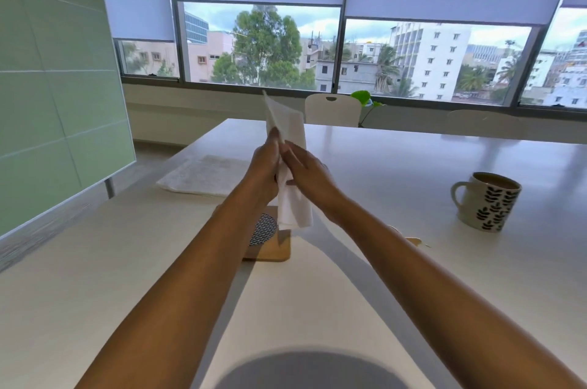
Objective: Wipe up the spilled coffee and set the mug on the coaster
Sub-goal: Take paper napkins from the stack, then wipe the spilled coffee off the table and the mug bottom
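Two hands meet on one white paper napkin (295, 207), which is held upright above the tabletop (397, 166) near the middle of the view. The napkin is folded long and narrow. Its upper end is pointed toward twelve o'clock, and its lower end is hung toward six, overlapping the coaster in the view. The left hand (265, 163) is closed on the napkin's left side, its grip pinching the paper between thumb and fingers. The right hand (306, 172) is set against the right side, and its grip is likewise pinched onto the paper, with the fingers stretched along it.

The coaster (273, 250), square and wooden with a round patterned inset, is seen at six o'clock from the hands. It is laid flat on the tabletop and is partly hidden by the left forearm and the napkin. The spilled coffee (414, 242) is seen as a small tan puddle at four o'clock, partly covered by the right forearm. The mug (490, 201) is stood upright on the bare tabletop at three o'clock, well apart from the coaster. It is white with dark leaf prints, its handle is turned to nine o'clock, and it is filled with light brown coffee.

A pale folded cloth (203, 177) is laid at nine o'clock. Toward one o'clock, a white chair (332, 109) and a green plant (365, 98) are set before the windows (263, 45).
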